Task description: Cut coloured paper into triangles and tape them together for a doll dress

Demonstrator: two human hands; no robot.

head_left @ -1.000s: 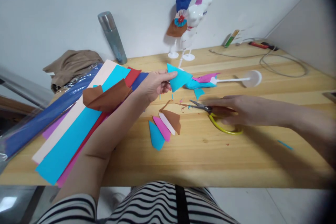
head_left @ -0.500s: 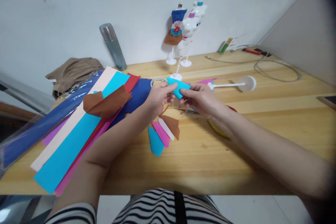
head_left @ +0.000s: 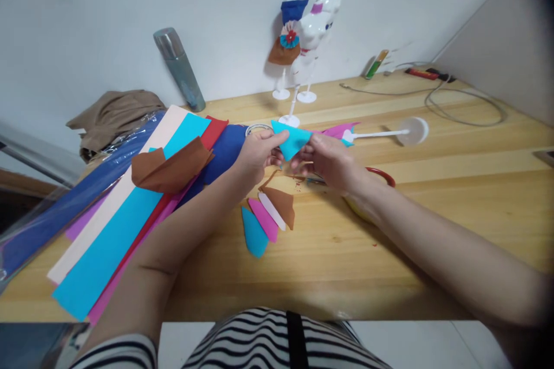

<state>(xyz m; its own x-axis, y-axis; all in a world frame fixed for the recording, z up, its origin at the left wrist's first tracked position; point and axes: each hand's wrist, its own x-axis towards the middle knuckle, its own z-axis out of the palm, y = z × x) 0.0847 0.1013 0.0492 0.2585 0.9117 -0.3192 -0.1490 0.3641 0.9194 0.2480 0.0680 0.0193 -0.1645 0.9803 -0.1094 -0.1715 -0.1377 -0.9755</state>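
A folded blue triangle of crepe-like paper (head_left: pixel 292 141) is held up between both hands above the table. My left hand (head_left: pixel 261 153) pinches its left edge, thumb on the front. At its right corner, my right hand (head_left: pixel 328 157) has the paper between thumb and fingers. Below lie small cut pieces: a blue one (head_left: pixel 254 233), a pink one (head_left: pixel 264 219), a pale one (head_left: pixel 272 210) and a brown one (head_left: pixel 282 206). Just beyond the hands, a white stand (head_left: pixel 413 130) lies on its side with pink paper (head_left: pixel 335 129) at its left end.
Long coloured paper strips (head_left: pixel 110 242) and a brown piece (head_left: pixel 173 170) lie at left. Small mannequin stands (head_left: pixel 318 29), one dressed, and a flask (head_left: pixel 182 72) stand along the wall. A red-and-yellow handled tool (head_left: pixel 383 176) is partly under my right forearm. A cable (head_left: pixel 467 121) curls at right.
My right thumb has shifted from the middle of the blue paper to its right corner, so more of the triangle shows. The camera view has moved slightly.
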